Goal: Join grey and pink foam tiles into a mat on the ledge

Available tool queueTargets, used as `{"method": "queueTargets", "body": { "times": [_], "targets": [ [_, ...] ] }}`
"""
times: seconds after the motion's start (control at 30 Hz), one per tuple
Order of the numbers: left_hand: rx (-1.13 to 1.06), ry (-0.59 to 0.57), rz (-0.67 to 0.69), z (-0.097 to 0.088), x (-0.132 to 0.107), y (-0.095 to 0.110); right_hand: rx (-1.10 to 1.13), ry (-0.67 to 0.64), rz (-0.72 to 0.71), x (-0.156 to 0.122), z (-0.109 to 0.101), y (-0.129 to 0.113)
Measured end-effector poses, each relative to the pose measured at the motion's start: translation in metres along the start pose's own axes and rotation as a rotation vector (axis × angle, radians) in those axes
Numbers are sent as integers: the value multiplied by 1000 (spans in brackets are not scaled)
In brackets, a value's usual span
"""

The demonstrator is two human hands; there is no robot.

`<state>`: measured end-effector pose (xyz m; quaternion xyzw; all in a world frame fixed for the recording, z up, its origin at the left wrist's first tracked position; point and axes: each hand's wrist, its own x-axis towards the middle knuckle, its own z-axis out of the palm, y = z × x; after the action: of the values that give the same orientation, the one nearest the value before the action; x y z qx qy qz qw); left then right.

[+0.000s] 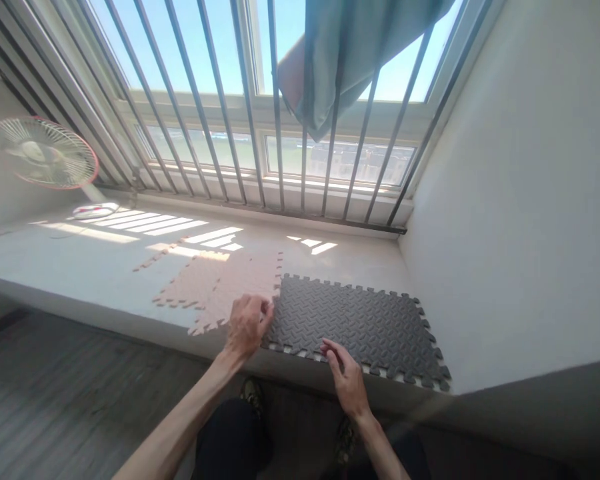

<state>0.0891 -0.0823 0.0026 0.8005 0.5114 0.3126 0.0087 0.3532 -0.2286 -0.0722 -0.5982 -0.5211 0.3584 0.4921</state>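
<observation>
Looks like a home, probably a flat. Wide plastered window ledge (80,267) under a big barred window (260,113), teal curtain (350,53) hanging against the bars, buildings (340,160) visible outside through the glass. Domestic electric fan (45,153) stands at the left end of the ledge. Wood-look floor (75,393) below. Interlocking foam mats (353,330), household type, lie on the ledge.
</observation>
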Motion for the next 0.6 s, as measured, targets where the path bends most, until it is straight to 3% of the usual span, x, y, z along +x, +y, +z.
{"method": "queueTargets", "body": {
  "times": [0.07, 0.1, 0.13, 0.2, 0.3, 0.33, 0.4, 0.47, 0.5, 0.6],
  "targets": [
    [-159, -184, 225, 8, -28, 45, 262, -18, 164, 26, 29, -7],
    [-212, -224, 271, 11, -41, 60, 304, 2, 226, 37, 38, -6],
    [-246, -223, 268, 15, -52, 67, 286, 45, 253, 45, 43, -4],
    [-252, -96, 90, 20, -68, 61, 253, 120, 230, 55, 41, 4],
    [-241, 98, -397, 31, -75, 23, 330, 169, 157, 57, 10, 12],
    [-307, 65, -538, 35, -74, 11, 382, 175, 158, 57, -4, 12],
    [-574, -139, -719, 45, -69, 0, 475, 188, 183, 58, -34, 11],
    [-928, -352, -773, 54, -62, 10, 528, 208, 212, 62, -63, 9],
    [-1081, -399, -778, 59, -56, 21, 546, 232, 219, 63, -76, 9],
    [-1348, -318, -788, 76, -27, 66, 597, 354, 243, 57, -109, 19]
  ]
}}
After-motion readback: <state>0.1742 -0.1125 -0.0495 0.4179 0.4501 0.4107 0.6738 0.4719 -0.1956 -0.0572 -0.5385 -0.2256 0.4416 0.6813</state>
